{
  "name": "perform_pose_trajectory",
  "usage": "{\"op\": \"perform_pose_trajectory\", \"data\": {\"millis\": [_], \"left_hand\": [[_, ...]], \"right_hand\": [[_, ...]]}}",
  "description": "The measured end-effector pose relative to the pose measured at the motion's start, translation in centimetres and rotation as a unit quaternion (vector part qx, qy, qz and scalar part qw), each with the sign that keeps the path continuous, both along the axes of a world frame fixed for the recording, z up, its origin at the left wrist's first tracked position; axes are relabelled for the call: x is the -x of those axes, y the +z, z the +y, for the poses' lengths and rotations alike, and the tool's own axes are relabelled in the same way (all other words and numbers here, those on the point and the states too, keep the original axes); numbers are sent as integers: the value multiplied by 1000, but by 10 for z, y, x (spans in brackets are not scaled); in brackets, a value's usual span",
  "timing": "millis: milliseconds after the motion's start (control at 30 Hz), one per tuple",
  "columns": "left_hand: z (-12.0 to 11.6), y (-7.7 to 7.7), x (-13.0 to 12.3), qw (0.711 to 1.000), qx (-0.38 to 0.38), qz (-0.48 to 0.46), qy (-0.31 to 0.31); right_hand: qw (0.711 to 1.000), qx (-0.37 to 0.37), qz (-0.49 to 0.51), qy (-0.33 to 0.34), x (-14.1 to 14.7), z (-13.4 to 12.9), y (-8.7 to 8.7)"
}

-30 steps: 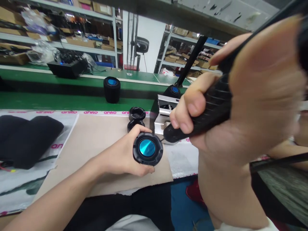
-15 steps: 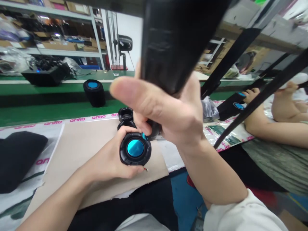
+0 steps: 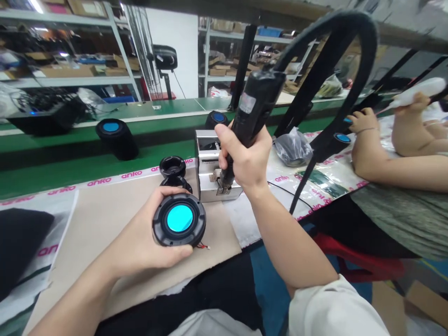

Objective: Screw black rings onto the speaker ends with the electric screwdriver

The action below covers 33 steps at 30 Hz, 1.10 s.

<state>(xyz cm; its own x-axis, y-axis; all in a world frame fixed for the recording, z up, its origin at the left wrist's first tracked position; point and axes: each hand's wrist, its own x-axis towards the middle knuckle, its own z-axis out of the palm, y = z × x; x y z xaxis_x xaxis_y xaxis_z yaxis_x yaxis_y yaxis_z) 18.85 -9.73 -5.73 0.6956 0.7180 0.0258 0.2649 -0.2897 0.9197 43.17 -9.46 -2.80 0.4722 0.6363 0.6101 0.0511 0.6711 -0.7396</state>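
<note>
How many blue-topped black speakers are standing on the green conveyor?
2: one speaker stands left of the metal fixture, and another speaker stands behind it, partly hidden. More could be hidden behind the fixture.

A black speaker (image 3: 116,138) stands on the green conveyor (image 3: 70,158). Metal shelves (image 3: 66,79) stacked with cartons run behind it, beside a fan (image 3: 164,57). A black cloth (image 3: 17,247) lies at left; a plastic bag (image 3: 293,147) and a co-worker's arm (image 3: 395,172) rest at right, near a red stool (image 3: 360,261).
</note>
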Motion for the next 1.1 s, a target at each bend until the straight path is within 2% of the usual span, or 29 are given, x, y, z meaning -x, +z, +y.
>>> {"op": "perform_pose_trajectory", "data": {"millis": [100, 200, 267, 333, 433, 467, 533, 600, 700, 933, 1100], "left_hand": [[2, -1, 1, 1000, 4, -6, -14], [3, -3, 2, 1000, 15, -4, -23], [4, -4, 1, 1000, 24, -5, -19], [4, -3, 0, 999, 31, -14, -19], [6, -1, -3, 999, 31, -30, -30], [7, 0, -4, 999, 30, -31, -33], [8, 1, -6, 999, 29, -28, -35], [10, 2, -7, 998, 28, -32, -36], [13, 2, -9, 998, 28, -39, -41], [11, 4, -10, 998, 22, -44, -44], [9, 8, -10, 999, 6, -21, -39]], "right_hand": [[1000, 6, -10, 8, -3, 2, -4], [997, 42, 3, 62, -8, -1, -6], [993, 76, 17, 94, -6, -6, 0], [994, 61, 51, 72, 1, -15, 16], [996, -17, 86, 15, 22, -34, 58], [997, 14, 51, 52, 29, -40, 74], [994, 12, 34, 104, 44, -51, 100], [985, 29, 29, 168, 58, -58, 115], [973, 51, 17, 223, 74, -61, 118], [979, 30, -28, 201, 93, -61, 105], [970, 6, -45, 239, 98, -65, 101]]}}
